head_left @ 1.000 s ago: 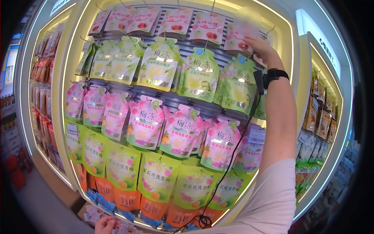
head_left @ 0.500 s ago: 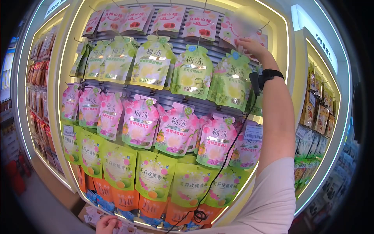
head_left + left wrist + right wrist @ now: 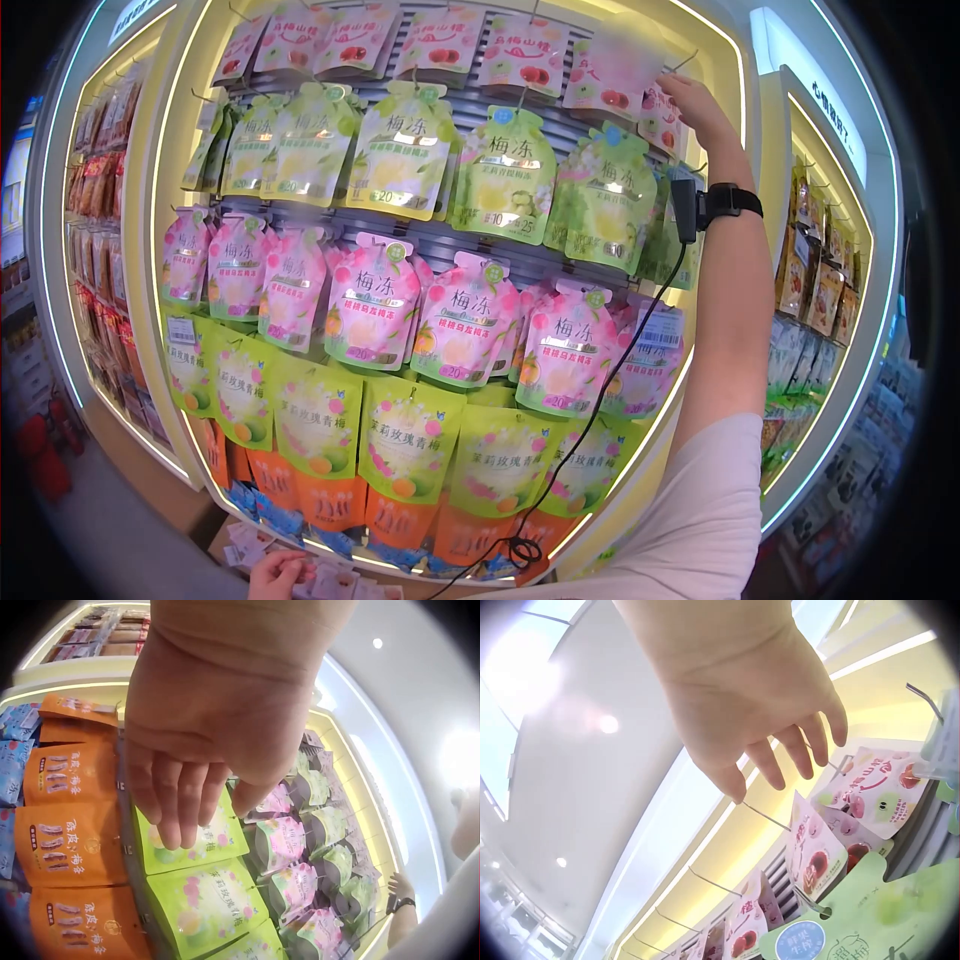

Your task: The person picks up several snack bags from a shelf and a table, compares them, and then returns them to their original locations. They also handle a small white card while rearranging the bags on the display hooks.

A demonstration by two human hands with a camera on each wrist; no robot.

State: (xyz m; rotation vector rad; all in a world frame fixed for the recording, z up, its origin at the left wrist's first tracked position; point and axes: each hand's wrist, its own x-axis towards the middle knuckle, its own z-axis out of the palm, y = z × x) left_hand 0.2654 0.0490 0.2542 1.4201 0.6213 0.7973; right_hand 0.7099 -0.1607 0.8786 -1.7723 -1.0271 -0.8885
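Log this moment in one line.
right grip: high, fingers apart, near pink-and-white rectangular plastic pouches | left grip: low, fingers relaxed, nothing visibly held

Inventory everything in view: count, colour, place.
Smile pouches: several, pink-white, top row
Upper jelly pouches: several, green, second row
Lower jelly pouches: several, pink, third row
Fruit bags: several, lime, fourth row
Lower bags: several, orange, below those
Small packets: several, blue, bottom
Hooks: several, silver, display top
Side displays: two, multicoloured, both sides
Cable: one, black, right foreground
Wristband: one, black, right wrist
Left hand: one, by pale packets
Right hand: one, display's top right
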